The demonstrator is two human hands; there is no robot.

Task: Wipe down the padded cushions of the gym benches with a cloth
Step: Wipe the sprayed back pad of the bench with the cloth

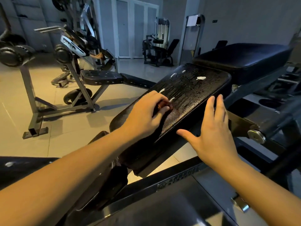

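Gripping a small reddish cloth [164, 105] in the curled left hand [146, 115], low on the bench cushion [192, 95]; bracing its edge with the flat, open right hand [213, 128]. Best swept upward in overlapping strokes, easing over the white scuffs [201, 78].

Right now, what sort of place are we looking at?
A gym, almost certainly: a padded bench cushion in front, another bench with roller pads left, a weight-stack machine by the far wall.
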